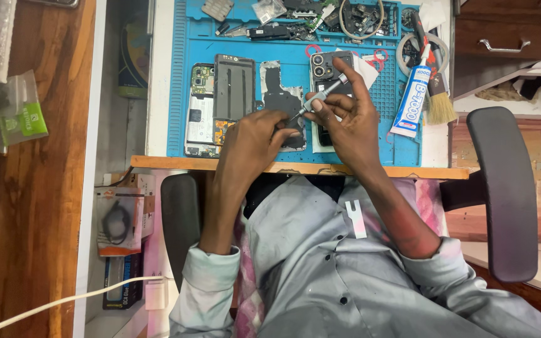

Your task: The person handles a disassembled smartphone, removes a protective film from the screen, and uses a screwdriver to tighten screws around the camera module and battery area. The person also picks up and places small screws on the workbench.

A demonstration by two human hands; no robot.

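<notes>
A blue repair mat (pixel 370 134) fills the upper centre of the frame. Over it, the right hand (pixel 339 122) pinches a small screwdriver (pixel 318 99) — tip down at a phone's metal inner plate (pixel 283 100), steadied by the left hand's (pixel 252 141) curled fingers. Unscrewing seems underway; next needs steady turning.

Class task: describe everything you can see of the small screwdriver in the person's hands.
The screwdriver is slim, with a silvery metal-looking handle, a rounded cap and a thin dark shaft. It lies tilted, cap up-right, tip down-left. The right hand grips its handle; the left hand meets its tip, over the blue mat.
</notes>
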